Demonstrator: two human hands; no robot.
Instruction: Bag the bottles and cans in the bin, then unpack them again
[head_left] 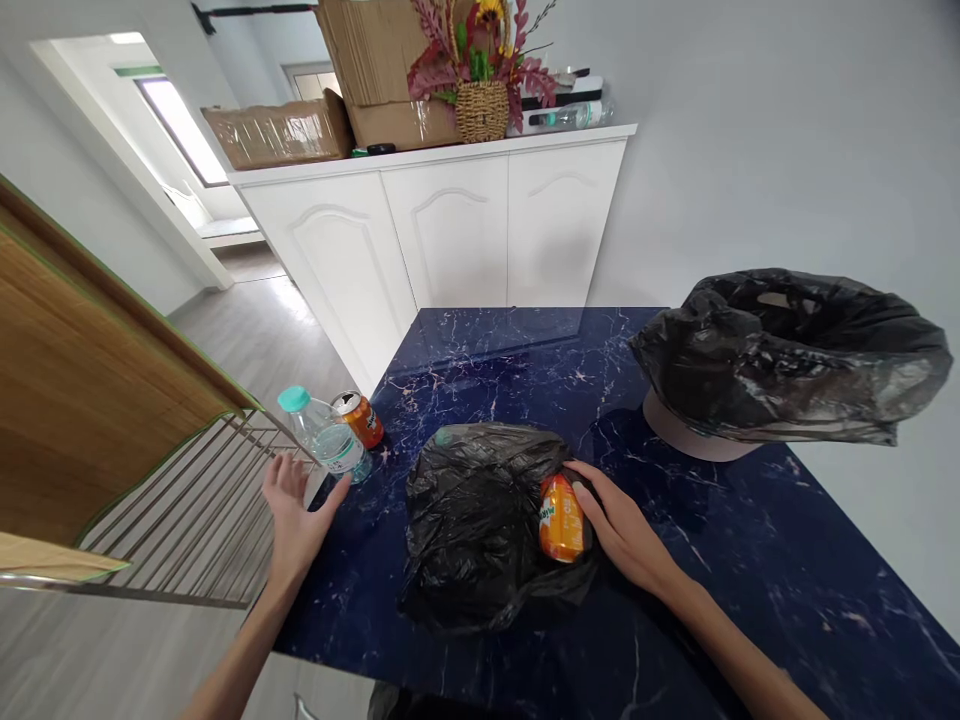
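A black plastic bag (472, 540) lies spread with its mouth open on the dark blue marbled table. My right hand (619, 525) grips the bag's right edge, its thumb beside an orange soda can (561, 520) at the bag's mouth. Towards the table's left edge, my left hand (296, 510) is open, fingers apart, just below a clear plastic bottle (330, 440) with a teal cap. Whether the fingers touch the bottle I cannot tell. Behind the bottle stands a second orange soda can (360, 418), upright with its top opened.
A bin lined with black plastic (780, 370) stands at the table's right. To the left is a wooden chair (112, 380) with metal bars. White cabinets (450, 230) beyond the table carry cardboard boxes (285, 135) and a flower basket (481, 110).
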